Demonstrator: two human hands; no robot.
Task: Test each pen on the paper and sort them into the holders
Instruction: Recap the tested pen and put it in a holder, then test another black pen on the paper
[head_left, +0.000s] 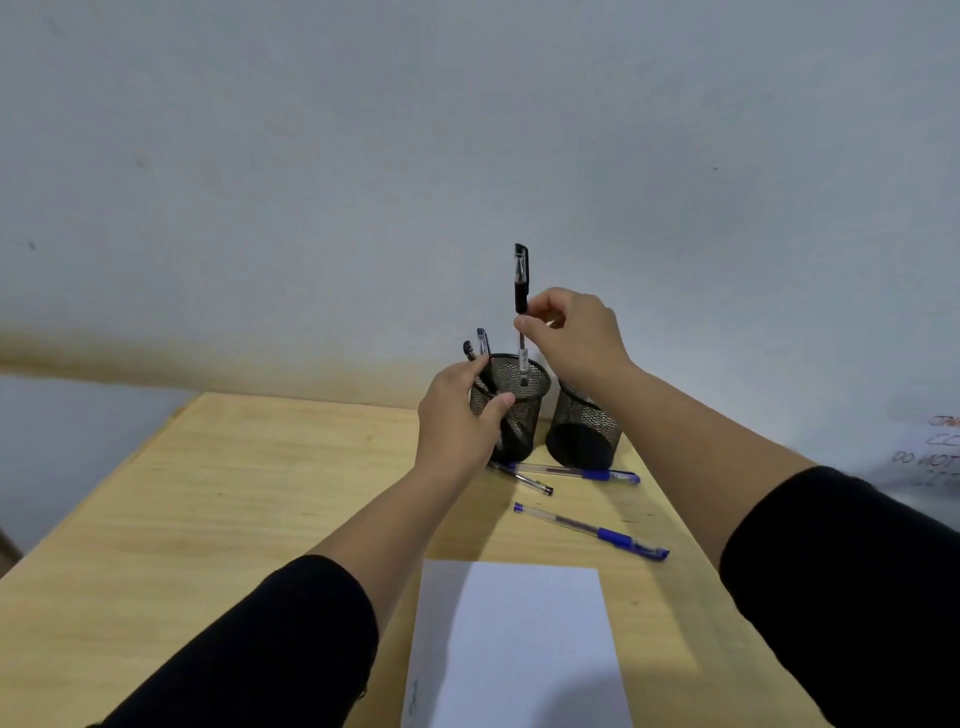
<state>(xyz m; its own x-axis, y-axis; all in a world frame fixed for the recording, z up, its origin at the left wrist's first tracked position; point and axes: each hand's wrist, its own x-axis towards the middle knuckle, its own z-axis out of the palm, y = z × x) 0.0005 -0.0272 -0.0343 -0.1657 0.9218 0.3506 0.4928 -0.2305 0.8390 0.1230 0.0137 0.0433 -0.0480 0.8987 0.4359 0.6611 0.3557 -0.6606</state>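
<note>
My right hand pinches a black capped pen upright, its lower end inside the left black mesh holder. My left hand grips that holder's side. Two other pens stick out of it at the left. A second mesh holder stands just to the right. Two blue pens and a black-tipped pen lie on the wooden table. A white paper sheet with a small scribble lies near me.
A pale wall stands right behind the holders. A sheet with handwriting hangs at the far right. The table's left edge runs diagonally; floor shows beyond it.
</note>
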